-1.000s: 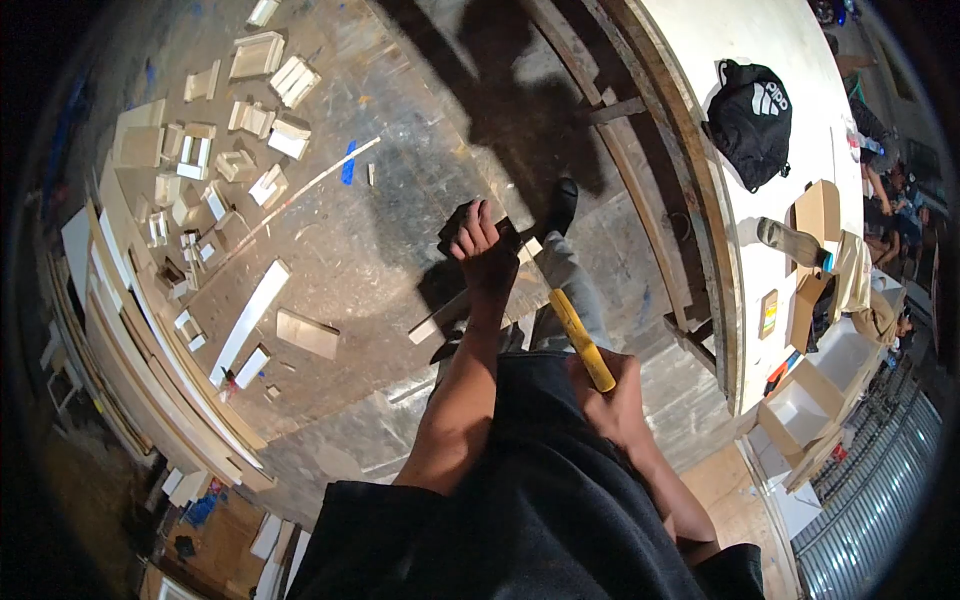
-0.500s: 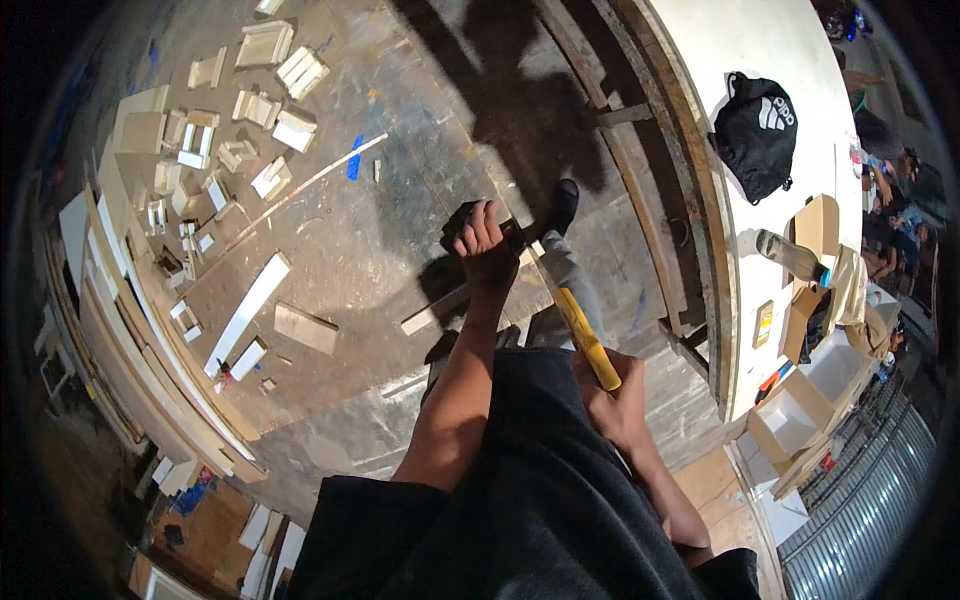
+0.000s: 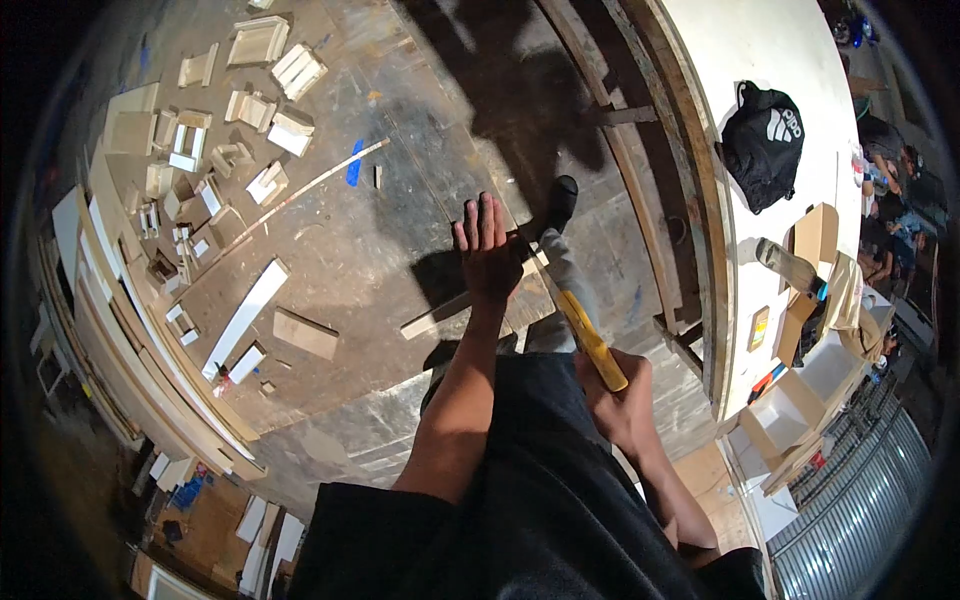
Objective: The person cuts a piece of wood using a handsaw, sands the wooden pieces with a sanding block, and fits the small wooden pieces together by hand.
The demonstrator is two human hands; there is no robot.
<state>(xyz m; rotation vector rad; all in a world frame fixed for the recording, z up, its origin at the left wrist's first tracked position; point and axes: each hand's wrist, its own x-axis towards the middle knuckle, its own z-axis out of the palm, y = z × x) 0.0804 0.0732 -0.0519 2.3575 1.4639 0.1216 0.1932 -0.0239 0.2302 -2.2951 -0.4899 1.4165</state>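
My left hand (image 3: pixel 487 255) lies over a pale strip of wood (image 3: pixel 437 313), its fingers stretched out and slightly apart. The strip runs under that hand, and its other end (image 3: pixel 536 263) shows just to the right. In my right hand (image 3: pixel 622 400), closed near my waist, is the yellow handle of what looks like a handsaw (image 3: pixel 585 330). Its thin blade, seen almost edge-on, points up toward the strip's right end. What supports the strip below my left hand is hidden.
Several small wooden frames and boxes (image 3: pixel 257 42) stand on the floor at left, with a long white board (image 3: pixel 246 315) and a short plank (image 3: pixel 306 333). At right, a white-topped table (image 3: pixel 690 30) carries a black bag (image 3: pixel 763 145) and a bottle (image 3: pixel 790 264). People sit beyond it.
My left hand has opened from curled fingers to stretched ones over the wood strip. My right hand and the handsaw have shifted slightly down and to the right.
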